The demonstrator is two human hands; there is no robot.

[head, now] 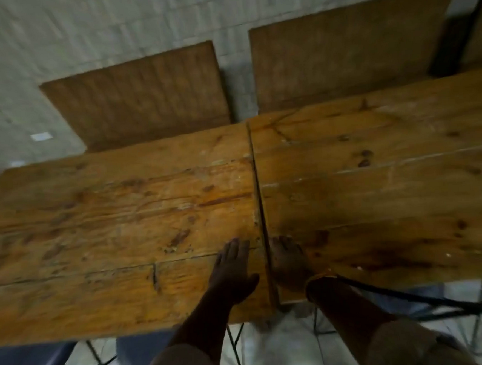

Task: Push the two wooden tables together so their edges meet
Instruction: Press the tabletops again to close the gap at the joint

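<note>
Left hand (234, 268) flat, fingers extended, on left orange-brown plank table (109, 234); right hand (288, 261) flat on right plank table (377, 187), either side of narrow dark seam (260, 203) running away from body.

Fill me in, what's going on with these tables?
A person is closing up two wooden tables. The left hand lies flat on the left table, the right hand on the right table, both beside the seam. The edges look nearly met; only a thin dark line shows between them, slightly wider at the near end. Two wooden benches stand beyond.
</note>
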